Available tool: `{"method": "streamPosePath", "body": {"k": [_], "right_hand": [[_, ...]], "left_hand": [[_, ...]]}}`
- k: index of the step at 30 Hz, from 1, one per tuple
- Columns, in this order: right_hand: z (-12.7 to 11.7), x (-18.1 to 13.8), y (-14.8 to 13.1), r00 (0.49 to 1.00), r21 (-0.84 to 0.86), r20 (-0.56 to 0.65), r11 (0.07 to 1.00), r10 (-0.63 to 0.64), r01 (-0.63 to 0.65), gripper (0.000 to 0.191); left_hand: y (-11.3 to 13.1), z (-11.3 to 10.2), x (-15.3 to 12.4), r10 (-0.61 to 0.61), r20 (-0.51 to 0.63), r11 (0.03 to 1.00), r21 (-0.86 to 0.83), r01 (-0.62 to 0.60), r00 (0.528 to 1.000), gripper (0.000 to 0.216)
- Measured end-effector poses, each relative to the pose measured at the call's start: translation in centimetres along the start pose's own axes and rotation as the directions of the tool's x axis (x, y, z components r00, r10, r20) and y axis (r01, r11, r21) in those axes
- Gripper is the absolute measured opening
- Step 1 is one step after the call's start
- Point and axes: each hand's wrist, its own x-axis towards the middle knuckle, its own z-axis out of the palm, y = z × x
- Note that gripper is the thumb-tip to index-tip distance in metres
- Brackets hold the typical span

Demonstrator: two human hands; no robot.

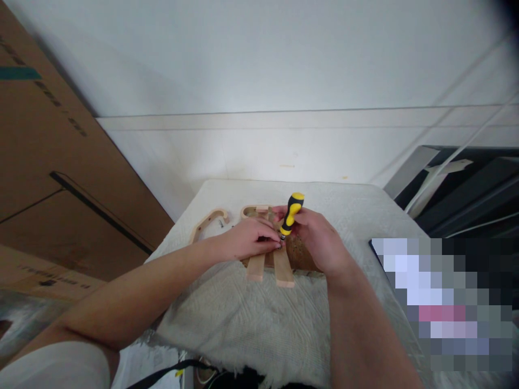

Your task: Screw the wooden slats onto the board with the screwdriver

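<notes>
Screwdriver point(294, 209) at two o'clock from left hand point(248, 237), axis one-to-seven, tip by wooden strip point(284, 271). Left fingers bent near tip; right hand point(320, 232) curled, nearer handle. Both grips unclear.

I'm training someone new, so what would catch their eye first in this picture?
Probably the yellow-and-black screwdriver, tilted slightly near the middle, between the left hand and the right hand. Just below its tip, pale wooden strips stand out too. Then the large brown cardboard fills the left side.
</notes>
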Motion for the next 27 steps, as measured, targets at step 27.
{"method": "streamPosePath", "body": {"k": [27], "right_hand": [[0.16,-0.1,-0.51,0.999,0.031,-0.049,0.999,-0.013,0.015,0.011]], "left_hand": [[0.12,-0.21,-0.02,0.048,0.011,0.999,0.0,-0.048,0.999,0.018]]}}
